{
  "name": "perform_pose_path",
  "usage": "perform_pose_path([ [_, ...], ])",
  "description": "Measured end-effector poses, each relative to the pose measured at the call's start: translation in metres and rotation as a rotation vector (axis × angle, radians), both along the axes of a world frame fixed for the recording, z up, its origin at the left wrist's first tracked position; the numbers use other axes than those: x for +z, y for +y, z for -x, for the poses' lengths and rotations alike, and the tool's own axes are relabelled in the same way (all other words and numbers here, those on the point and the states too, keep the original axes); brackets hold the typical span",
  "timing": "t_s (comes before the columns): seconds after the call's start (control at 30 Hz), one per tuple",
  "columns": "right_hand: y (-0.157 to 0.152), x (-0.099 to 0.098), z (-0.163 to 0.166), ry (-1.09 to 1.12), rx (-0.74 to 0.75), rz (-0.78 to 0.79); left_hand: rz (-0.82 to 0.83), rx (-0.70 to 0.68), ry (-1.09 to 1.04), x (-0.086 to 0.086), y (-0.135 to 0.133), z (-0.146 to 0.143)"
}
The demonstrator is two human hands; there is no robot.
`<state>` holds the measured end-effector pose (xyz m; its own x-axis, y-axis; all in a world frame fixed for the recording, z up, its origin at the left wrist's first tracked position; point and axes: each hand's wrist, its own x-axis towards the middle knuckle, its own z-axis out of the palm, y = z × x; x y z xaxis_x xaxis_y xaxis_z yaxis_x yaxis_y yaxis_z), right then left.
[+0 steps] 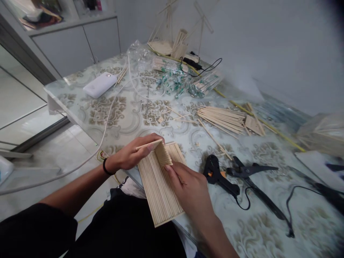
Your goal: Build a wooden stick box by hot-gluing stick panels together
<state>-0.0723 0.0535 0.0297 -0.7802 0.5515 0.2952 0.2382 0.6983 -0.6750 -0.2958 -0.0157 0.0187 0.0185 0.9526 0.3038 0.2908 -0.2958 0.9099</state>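
Note:
A flat panel of wooden sticks (157,195) laid side by side lies at the table's front edge, its near end jutting out over my lap. On it stands a smaller stick piece (162,152) with upright walls meeting at a corner. My left hand (137,152) is closed on the far left wall of that smaller piece, the thumb along its top stick. From the right, my right hand (188,182) pinches the near right corner of the same piece. Its palm rests over the panel's right side. Where the walls meet the panel is partly hidden by my fingers.
Right of the panel lie a black glue gun (220,177) and black-handled cutters (249,175). Loose wooden sticks (221,118) are bundled farther back, near plastic-wrapped stick packs (180,79). A white power bank (100,85) with a cable (107,123) is at the left.

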Motion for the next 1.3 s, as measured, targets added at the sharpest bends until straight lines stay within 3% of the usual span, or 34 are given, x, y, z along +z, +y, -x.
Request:
perform_pose_path([
  [0.23,-0.005,-0.008,-0.001,-0.042,-0.027,-0.001,0.003,0.004,0.005,-0.002,0.0,0.001],
  [0.43,-0.001,-0.003,-0.011,-0.014,-0.006,0.111,-0.028,0.011,0.005,-0.004,0.003,0.0],
  [0.6,-0.003,-0.003,-0.027,-0.05,-0.073,0.189,-0.026,0.014,0.008,-0.002,0.002,0.0],
  [0.87,-0.01,-0.017,-0.002,-0.069,-0.12,-0.026,-0.02,0.025,0.018,-0.004,0.002,0.001],
  [1.3,-0.013,-0.028,0.007,-0.092,-0.111,-0.078,-0.015,0.016,0.027,-0.003,0.001,0.002],
])
